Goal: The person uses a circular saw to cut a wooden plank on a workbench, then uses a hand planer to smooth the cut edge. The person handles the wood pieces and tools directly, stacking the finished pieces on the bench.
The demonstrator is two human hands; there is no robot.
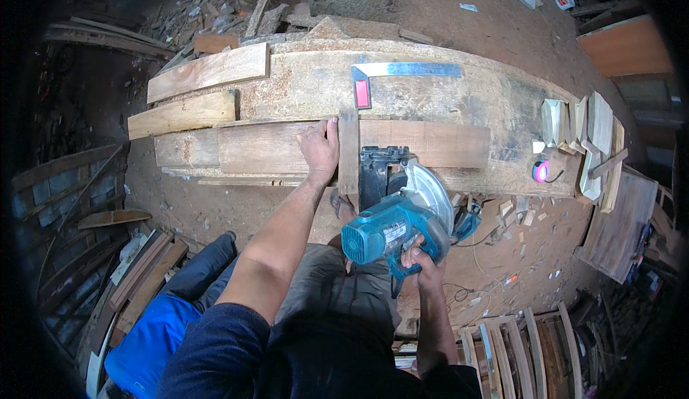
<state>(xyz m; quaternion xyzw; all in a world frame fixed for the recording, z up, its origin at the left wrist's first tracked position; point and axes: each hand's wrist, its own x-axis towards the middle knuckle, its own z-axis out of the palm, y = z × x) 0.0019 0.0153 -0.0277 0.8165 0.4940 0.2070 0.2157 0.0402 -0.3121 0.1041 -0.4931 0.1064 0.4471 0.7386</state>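
My left hand [319, 144] is closed on a long reddish board [423, 141] lying across the workbench, fingertips at its back edge, just left of a narrow crosspiece [348, 162]. My right hand [423, 263] grips the rear handle of a teal circular saw [380, 230], whose black base sits on the board against the crosspiece's right side. Beyond them a metal try square [409, 69] with a red-and-blue stock lies on the bench.
Loose planks [207, 72] lie at the bench's back left. Stacked angled wood pieces [599, 144] and a pink tape measure [542, 171] are at its right end. Offcuts [527, 216] and cords litter the floor. Blue cloth [147, 345] and more timber [531, 349] are near me.
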